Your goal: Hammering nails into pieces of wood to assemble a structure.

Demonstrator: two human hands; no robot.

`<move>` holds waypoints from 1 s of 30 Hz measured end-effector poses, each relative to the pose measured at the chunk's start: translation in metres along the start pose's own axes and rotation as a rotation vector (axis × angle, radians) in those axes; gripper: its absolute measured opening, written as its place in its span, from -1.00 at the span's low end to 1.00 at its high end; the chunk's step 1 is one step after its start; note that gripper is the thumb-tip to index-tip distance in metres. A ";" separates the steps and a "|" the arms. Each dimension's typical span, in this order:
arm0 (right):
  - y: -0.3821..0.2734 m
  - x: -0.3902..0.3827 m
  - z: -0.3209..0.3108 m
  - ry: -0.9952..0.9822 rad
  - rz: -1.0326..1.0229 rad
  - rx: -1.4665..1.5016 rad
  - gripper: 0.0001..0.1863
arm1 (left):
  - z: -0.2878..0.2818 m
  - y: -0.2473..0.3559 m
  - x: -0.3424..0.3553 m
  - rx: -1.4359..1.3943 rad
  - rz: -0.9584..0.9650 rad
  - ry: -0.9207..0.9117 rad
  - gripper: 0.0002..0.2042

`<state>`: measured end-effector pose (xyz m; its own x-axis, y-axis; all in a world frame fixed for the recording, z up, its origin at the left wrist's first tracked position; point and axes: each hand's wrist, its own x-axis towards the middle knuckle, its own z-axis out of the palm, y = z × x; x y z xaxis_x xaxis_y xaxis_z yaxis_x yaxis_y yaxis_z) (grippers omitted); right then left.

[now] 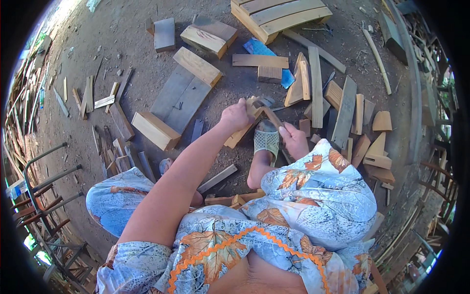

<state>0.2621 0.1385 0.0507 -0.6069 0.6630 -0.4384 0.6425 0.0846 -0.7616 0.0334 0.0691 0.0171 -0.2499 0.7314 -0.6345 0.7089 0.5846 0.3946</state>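
My left hand (234,115) is closed on a pale wooden piece (237,136) held upright on the ground in front of me. My right hand (295,142) grips the wooden handle of a hammer-like tool (272,117), whose head meets the top of that piece just beside my left fingers; the head's exact shape is unclear. Below the tool, my foot in a pale perforated slipper (266,144) rests by the piece. Short boards and blocks (317,88) lie right around my hands.
A grey-topped wooden panel with blocks (181,100) lies ahead-left. A slatted wooden piece (284,14) and blue sheet (257,46) are farther forward. Loose offcuts (88,98) lie left, metal frames (51,166) at left edge, a long plank (415,112) along the right.
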 end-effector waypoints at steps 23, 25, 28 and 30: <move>-0.004 0.002 -0.002 -0.056 -0.049 0.149 -0.66 | -0.004 0.001 0.001 0.008 -0.014 -0.015 -0.35; -0.004 -0.006 -0.006 -0.023 0.097 0.372 -0.61 | -0.002 0.001 0.001 0.021 -0.013 -0.022 -0.35; -0.004 -0.012 -0.005 0.087 -0.091 0.551 -0.58 | -0.001 0.003 0.002 0.028 -0.034 -0.024 -0.35; -0.005 -0.008 0.002 0.104 -0.027 0.576 -0.60 | -0.002 0.004 0.001 0.011 -0.062 -0.023 -0.35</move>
<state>0.2630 0.1316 0.0568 -0.5516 0.7383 -0.3881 0.2520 -0.2960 -0.9213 0.0346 0.0728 0.0191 -0.2782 0.6854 -0.6729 0.6997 0.6246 0.3469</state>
